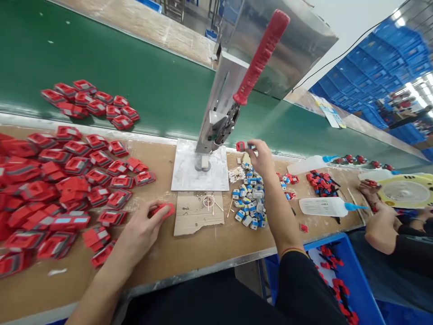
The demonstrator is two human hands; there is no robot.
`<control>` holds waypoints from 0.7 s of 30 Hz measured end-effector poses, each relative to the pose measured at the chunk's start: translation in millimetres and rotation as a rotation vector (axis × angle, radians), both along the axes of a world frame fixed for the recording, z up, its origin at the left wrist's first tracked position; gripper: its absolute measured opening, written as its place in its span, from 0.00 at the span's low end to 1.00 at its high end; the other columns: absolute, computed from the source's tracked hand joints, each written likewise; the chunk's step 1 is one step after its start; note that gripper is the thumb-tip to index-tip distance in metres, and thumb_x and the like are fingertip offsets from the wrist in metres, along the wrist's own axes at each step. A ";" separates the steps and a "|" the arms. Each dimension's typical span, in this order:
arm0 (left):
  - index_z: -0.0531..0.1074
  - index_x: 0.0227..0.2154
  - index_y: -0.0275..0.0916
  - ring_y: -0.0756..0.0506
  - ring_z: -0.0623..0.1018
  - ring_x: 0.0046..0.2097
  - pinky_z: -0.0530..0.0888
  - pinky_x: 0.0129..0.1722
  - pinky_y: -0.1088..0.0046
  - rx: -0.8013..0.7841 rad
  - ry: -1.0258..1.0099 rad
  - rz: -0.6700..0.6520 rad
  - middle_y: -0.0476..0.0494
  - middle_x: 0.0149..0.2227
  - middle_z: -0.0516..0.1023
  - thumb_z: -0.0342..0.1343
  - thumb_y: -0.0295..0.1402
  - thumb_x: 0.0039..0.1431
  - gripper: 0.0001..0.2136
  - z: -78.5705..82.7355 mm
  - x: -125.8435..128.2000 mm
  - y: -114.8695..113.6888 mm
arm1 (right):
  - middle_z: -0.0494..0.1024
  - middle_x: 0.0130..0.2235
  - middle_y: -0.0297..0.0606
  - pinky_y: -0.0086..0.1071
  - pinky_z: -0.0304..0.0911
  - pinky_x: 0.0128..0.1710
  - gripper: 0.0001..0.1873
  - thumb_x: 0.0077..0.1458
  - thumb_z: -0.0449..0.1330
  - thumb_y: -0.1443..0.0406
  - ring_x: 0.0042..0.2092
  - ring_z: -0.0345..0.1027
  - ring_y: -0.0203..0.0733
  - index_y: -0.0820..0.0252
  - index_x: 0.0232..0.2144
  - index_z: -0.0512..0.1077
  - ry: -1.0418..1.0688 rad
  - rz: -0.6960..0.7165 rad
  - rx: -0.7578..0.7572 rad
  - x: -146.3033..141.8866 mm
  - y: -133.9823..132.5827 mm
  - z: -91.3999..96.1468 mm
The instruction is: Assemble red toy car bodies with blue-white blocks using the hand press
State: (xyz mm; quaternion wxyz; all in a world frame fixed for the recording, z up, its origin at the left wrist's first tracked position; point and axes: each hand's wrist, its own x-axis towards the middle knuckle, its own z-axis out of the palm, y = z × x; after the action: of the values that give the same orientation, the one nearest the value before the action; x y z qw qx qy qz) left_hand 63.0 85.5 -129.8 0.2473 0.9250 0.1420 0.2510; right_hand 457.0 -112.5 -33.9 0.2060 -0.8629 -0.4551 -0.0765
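Note:
My left hand (144, 228) rests low on the brown bench top, fingers closed round a red plastic housing (164, 210). My right hand (262, 157) is raised to the right of the hand press (219, 124) and pinches a small red and blue part (242, 146) at its fingertips. Below that hand lies a heap of small blue, white and grey parts (250, 196). The press has a long red lever handle (262, 56) tilted up to the right, and stands on a pale base plate (201, 167).
A big pile of red housings (57, 189) covers the bench's left side, with more on the green conveyor belt (89, 104). A cardboard piece (198, 214), squeeze bottles (326, 206) and small red and black parts lie about. Another person's hands (379, 212) work at right. A blue bin (338, 280) sits below.

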 end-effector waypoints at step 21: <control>0.77 0.56 0.36 0.38 0.86 0.55 0.82 0.62 0.56 -0.591 -0.129 -0.197 0.35 0.56 0.86 0.73 0.30 0.54 0.26 48.5 176.4 48.8 | 0.78 0.60 0.40 0.43 0.76 0.53 0.30 0.74 0.49 0.41 0.61 0.75 0.49 0.47 0.66 0.67 0.014 0.390 0.616 -10.7 87.7 118.6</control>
State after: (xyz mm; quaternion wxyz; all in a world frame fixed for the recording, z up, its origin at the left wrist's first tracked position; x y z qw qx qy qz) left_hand 239.4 134.3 -81.3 0.5369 0.8046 0.1026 0.2320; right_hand 446.4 -24.7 84.8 0.4701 -0.6579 -0.5652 -0.1635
